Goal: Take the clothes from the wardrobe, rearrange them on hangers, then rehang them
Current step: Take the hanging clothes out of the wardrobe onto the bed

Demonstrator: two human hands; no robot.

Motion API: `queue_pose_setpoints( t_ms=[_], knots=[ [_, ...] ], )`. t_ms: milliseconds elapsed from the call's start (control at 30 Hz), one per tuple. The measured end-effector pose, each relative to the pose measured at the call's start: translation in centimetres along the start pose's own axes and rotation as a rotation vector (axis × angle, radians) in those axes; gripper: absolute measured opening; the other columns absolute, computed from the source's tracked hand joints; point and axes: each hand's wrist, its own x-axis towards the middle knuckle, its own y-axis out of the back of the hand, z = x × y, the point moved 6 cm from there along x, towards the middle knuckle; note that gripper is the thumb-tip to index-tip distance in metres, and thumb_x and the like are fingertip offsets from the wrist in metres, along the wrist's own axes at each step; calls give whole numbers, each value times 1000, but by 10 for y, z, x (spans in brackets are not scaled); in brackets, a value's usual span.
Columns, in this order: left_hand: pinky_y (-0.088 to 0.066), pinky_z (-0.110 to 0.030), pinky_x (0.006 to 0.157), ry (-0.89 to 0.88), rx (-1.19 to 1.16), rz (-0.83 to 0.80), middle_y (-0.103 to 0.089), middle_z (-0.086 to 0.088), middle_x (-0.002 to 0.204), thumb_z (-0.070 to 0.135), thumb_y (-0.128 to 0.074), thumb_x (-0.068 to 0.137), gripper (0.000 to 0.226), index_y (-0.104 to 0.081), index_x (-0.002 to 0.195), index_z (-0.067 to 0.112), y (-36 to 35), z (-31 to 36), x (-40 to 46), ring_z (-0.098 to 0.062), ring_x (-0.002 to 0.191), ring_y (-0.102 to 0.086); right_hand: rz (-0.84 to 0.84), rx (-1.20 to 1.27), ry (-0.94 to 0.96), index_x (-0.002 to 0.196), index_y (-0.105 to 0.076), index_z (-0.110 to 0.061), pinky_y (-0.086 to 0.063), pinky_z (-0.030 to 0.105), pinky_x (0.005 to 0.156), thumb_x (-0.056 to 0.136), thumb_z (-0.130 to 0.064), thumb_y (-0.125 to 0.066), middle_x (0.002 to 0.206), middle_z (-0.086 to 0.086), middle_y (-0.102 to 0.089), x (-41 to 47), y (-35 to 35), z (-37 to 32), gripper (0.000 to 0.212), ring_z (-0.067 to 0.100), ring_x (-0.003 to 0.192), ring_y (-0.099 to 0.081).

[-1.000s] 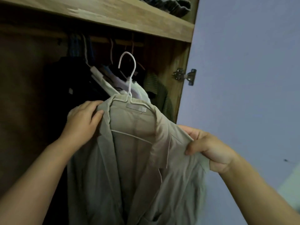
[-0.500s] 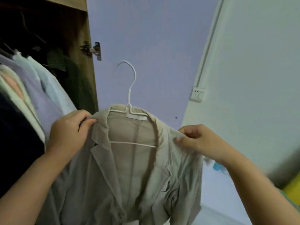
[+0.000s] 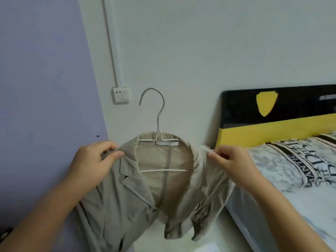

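Note:
A beige collared jacket (image 3: 127, 202) hangs on a white wire hanger (image 3: 157, 122), held up in the air in front of me. My left hand (image 3: 92, 164) pinches the jacket's left shoulder between thumb and fingers. On the other side my right hand (image 3: 231, 160) pinches the right shoulder. The hanger's hook stands upright above the collar and catches on nothing. The wardrobe is out of view.
A bed (image 3: 298, 179) with a patterned cover and a black and yellow headboard (image 3: 272, 120) stands at the right. A white wall with a socket (image 3: 121, 95) and a cable duct is straight ahead. A lilac panel (image 3: 45, 88) fills the left.
I have turned right, away from the wardrobe, carrying the jacket on its hanger with both hands. The wardrobe has left the view and the bed has come in.

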Motion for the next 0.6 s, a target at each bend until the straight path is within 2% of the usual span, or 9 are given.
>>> queue_pose_setpoints(
  t_ms=[67, 133, 233, 300, 367, 500, 600],
  knots=[
    [-35, -9, 59, -55, -76, -97, -60, 20, 76, 6, -74, 75, 36, -56, 56, 32, -30, 15, 15, -9, 67, -52, 84, -12, -63, 58, -58, -11, -27, 19, 48, 86, -20, -64, 51, -5, -46, -17, 22, 19, 30, 2, 48, -38],
    [-35, -9, 59, -122, -134, -175, -60, 21, 75, 5, -74, 74, 33, -59, 60, 31, -59, 36, 26, -5, 66, -53, 168, -45, -137, 59, -60, -14, -29, 18, 48, 85, -22, -64, 52, -6, -50, -37, 44, 37, 27, 4, 49, -41],
    [-35, -8, 60, -185, -226, -265, -61, 23, 68, 10, -73, 75, 33, -56, 62, 34, -102, 69, 35, 7, 63, -54, 286, -83, -241, 61, -62, -11, -31, 25, 52, 85, -21, -65, 52, -4, -50, -71, 78, 63, 26, 8, 51, -42],
    [-39, -16, 61, -218, -278, -314, -62, 17, 63, 12, -73, 76, 36, -55, 63, 40, -131, 93, 36, -1, 63, -56, 357, -104, -307, 62, -62, -11, -31, 26, 52, 85, -20, -65, 50, -8, -48, -93, 102, 79, 26, 7, 50, -41],
    [-39, -22, 60, -270, -329, -352, -63, 15, 71, 10, -74, 75, 37, -57, 60, 39, -160, 123, 35, -8, 67, -57, 415, -139, -363, 61, -62, -15, -32, 24, 51, 86, -21, -65, 50, -8, -50, -116, 127, 94, 26, 4, 49, -42],
    [-36, -8, 58, -344, -425, -432, -61, 29, 68, 7, -74, 74, 23, -65, 66, 27, -220, 190, 25, 11, 64, -54, 531, -183, -469, 60, -62, -18, -33, 16, 48, 85, -22, -65, 51, -6, -53, -166, 181, 126, 26, 1, 47, -44],
    [-35, -1, 57, -414, -449, -485, -57, 21, 53, 5, -75, 74, 11, -70, 71, 15, -266, 247, 8, 19, 62, -51, 615, -193, -557, 58, -61, -21, -32, 18, 49, 85, -21, -65, 49, -9, -52, -211, 221, 153, 28, 1, 48, -45]
  ],
)
